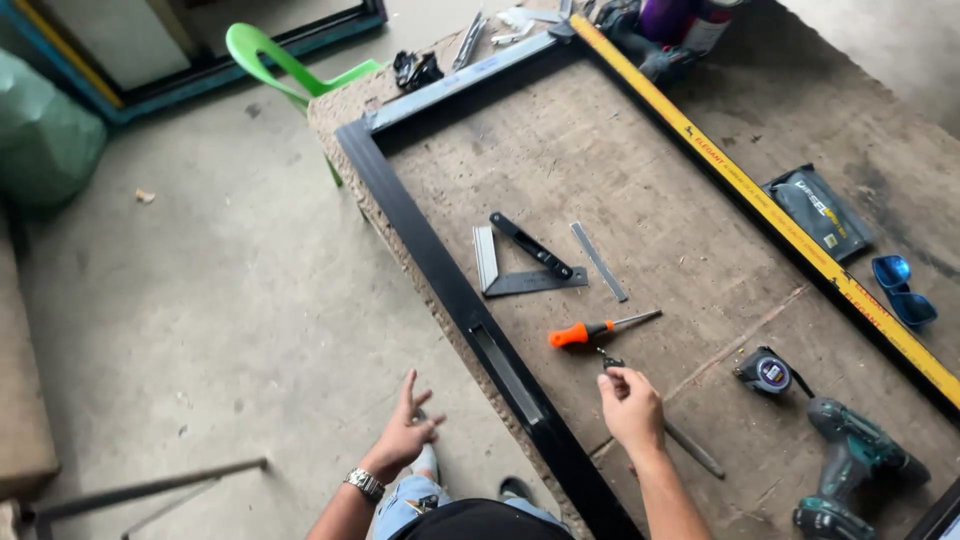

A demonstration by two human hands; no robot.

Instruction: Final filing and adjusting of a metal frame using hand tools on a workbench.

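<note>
From the head view, your right hand (632, 408) rests on the table (690, 230), fingertips pinched on a small dark metal piece (611, 362) just near of the orange-handled screwdriver (597, 328). Your left hand (408, 432) hangs released over the floor, fingers spread, left of the black frame (440, 275). A square (527, 262) lies farther off; a tape measure (766, 373) and cordless drill (850, 465) sit to the right.
</note>
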